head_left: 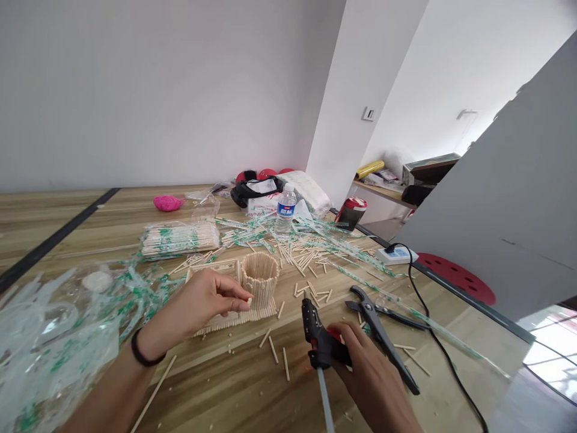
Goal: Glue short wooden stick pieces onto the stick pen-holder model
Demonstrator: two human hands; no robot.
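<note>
My left hand [211, 294] pinches a short pale piece of wooden stick [249, 300] between thumb and fingertips. It is in front of a round cup made of upright sticks [261, 276], which stands on a flat stick base [252, 314]. Part of a low stick-built box [232, 269] behind the hand is hidden by it. My right hand [367, 367] is wrapped around the handle of a black glue gun [315, 331]. The gun's nozzle points away from me, and a translucent glue stick [324, 397] sticks out of its back end.
Slip-joint pliers [383, 337] lie right of the glue gun, near a power strip [396, 255] with a black cord [426, 307]. Loose cut sticks [306, 255] and green-printed wrappers litter the table around a water bottle [285, 213]. A bagged stick bundle [180, 239] lies behind.
</note>
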